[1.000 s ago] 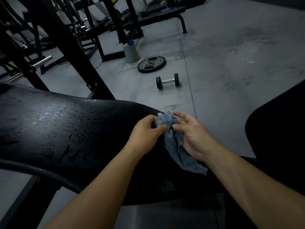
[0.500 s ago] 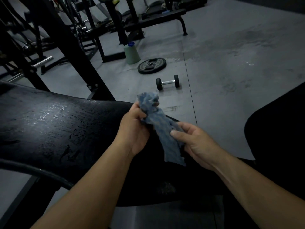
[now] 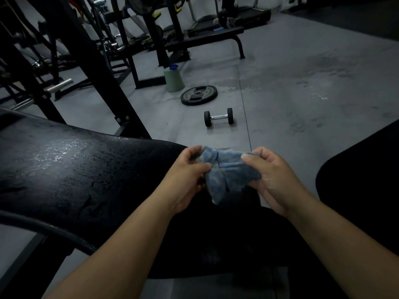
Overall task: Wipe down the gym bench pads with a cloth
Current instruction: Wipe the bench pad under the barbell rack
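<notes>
Head cam: both hands are up over the near end of the black pad (image 3: 75, 169), which looks wet and shiny on top. The left hand (image 3: 185, 180) pinches one end of the blue cloth (image 3: 226, 171) and the right hand (image 3: 274, 178) grips the other, thumb on top. The cloth is bunched between them with a corner hanging down. On the floor beyond there's a dumbbell (image 3: 218, 117), a plate (image 3: 199, 95) and a green bottle (image 3: 173, 79). A second dark pad (image 3: 362, 180) sits at the right.
</notes>
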A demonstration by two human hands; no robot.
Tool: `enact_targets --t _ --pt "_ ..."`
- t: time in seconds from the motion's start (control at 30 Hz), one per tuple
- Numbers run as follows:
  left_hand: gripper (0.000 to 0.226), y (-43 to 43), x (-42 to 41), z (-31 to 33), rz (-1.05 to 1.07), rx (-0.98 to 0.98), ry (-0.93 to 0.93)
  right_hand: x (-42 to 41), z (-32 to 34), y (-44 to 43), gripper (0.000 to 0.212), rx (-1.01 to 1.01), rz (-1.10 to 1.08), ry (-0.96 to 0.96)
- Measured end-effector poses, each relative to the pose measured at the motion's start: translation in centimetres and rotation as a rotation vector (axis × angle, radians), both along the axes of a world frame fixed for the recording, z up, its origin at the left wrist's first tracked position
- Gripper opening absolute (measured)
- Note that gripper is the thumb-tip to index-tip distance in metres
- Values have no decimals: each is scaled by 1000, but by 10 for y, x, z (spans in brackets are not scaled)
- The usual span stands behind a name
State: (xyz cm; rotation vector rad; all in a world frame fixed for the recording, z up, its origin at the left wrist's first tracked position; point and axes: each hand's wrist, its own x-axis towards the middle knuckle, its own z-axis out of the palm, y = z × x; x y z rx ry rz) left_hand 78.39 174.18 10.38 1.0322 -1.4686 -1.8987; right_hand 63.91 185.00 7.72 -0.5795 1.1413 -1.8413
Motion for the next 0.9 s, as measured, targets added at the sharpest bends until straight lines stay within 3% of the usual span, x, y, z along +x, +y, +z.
enact_targets --t 0.1,0.17,0.2,0.27,0.3,0.37,0.43,0.47,0.53,0.6,0.63,0.67,0.73,0.8,0.9 --pt "54 -2 -6 0 140 -35 103 5 -3 3 28 -40 -90 -19" --pt "38 0 -7 1 187 21 118 9 -1 4 30 -94 -77 -81" --pt "35 3 -6 2 135 115 84 10 1 5 32 -107 -42 -97" --pt "64 8 -1 2 -148 232 -110 11 8 6 36 -116 36 -86" --pt "67 11 2 1 -283 190 -190 10 11 7 38 -119 55 -73" --pt "52 12 5 -3 -329 62 -211 7 19 8 36 -117 18 -54" --pt "34 5 3 -5 -178 1 -111 -1 16 7 35 -82 -98 -17" --pt "24 1 2 -4 -111 -23 -59 -6 10 5 33 -18 -172 77" --pt "17 -5 0 -5 -95 -165 -72 -17 -7 5 23 276 -228 518" --pt "21 -6 1 -6 -171 -407 -204 -19 -18 9 41 571 -55 1032" --pt "21 -5 2 -6 -232 -486 -253 -16 -18 11 54 566 30 1203" --pt "23 -3 2 -4 -298 -488 -273 -10 -14 12 65 482 106 1258" --pt "42 -4 4 -2 -430 -372 -249 3 -9 8 79 306 253 1119" --pt "58 -7 6 -2 -484 -410 -291 5 -20 0 70 311 267 1028" --pt "62 -16 14 -1 -396 -731 -525 -11 -36 -15 16 422 78 1077"
